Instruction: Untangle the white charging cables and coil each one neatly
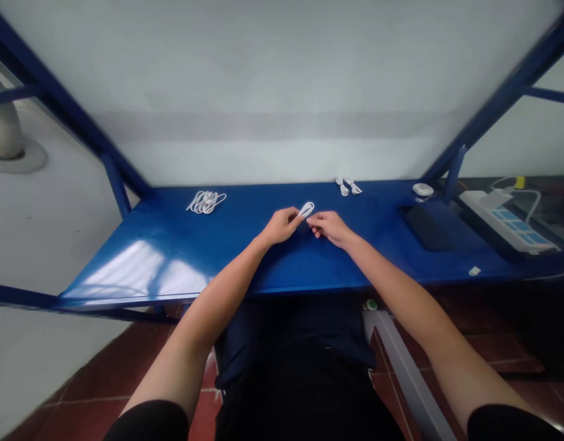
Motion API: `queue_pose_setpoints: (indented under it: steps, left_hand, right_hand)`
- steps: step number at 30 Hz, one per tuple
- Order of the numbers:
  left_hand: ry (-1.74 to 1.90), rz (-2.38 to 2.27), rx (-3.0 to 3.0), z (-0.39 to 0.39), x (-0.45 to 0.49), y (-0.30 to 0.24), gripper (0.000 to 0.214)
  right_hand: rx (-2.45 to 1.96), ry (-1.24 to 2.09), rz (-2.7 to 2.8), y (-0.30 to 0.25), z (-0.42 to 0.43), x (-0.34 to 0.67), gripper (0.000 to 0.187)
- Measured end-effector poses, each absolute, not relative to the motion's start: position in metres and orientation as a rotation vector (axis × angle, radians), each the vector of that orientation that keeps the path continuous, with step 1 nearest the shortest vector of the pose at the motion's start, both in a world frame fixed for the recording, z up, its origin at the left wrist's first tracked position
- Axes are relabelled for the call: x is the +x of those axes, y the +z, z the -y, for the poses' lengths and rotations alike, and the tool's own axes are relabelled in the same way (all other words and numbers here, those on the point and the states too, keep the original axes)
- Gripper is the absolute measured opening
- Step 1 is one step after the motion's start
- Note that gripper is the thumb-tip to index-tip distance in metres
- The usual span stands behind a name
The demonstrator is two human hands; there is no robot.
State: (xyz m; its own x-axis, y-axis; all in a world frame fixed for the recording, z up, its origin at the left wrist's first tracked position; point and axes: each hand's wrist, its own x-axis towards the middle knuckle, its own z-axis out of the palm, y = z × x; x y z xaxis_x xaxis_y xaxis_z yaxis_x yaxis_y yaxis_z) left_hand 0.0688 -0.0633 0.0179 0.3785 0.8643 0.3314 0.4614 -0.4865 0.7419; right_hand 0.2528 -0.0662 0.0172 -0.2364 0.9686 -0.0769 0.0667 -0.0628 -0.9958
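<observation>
My left hand is closed around a white cable folded into a narrow looped bundle, whose loops stick out past the fingertips. Close beside it, my right hand has its thumb and forefinger pinched together at the lower side of the bundle, apparently on the cable; the exact grip is too small to make out. Both hands are just above the blue tabletop. Farther left on the table lies a loosely coiled white cable. Toward the back edge are two small tied white cable bundles.
At the right of the table are a dark phone-like slab, a white rounded object and a small white piece. A white power strip with a plug stands beyond. Blue frame posts flank the table.
</observation>
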Motion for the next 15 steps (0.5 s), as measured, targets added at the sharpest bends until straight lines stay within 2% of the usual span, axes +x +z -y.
queue_pose_setpoints:
  steps: [4,7,12,15]
  left_hand:
    - [0.868,-1.117,2.099,0.064,0.068,0.022,0.038]
    - [0.793,-1.109,2.104,0.065,0.067,0.025,0.038]
    - [0.77,-1.068,2.093,0.063,0.064,0.026,0.032]
    - [0.821,-1.091,2.072,0.06,0.06,0.023,0.031]
  right_hand:
    - [-1.13,1.243,1.478,0.018,0.066,0.254,0.03]
    - [-1.043,1.069,1.585,0.02,0.068,0.257,0.039]
    - [-1.084,0.934,1.826,0.023,0.067,0.265,0.025]
    - [-1.179,0.882,1.807,0.02,0.063,0.268,0.026]
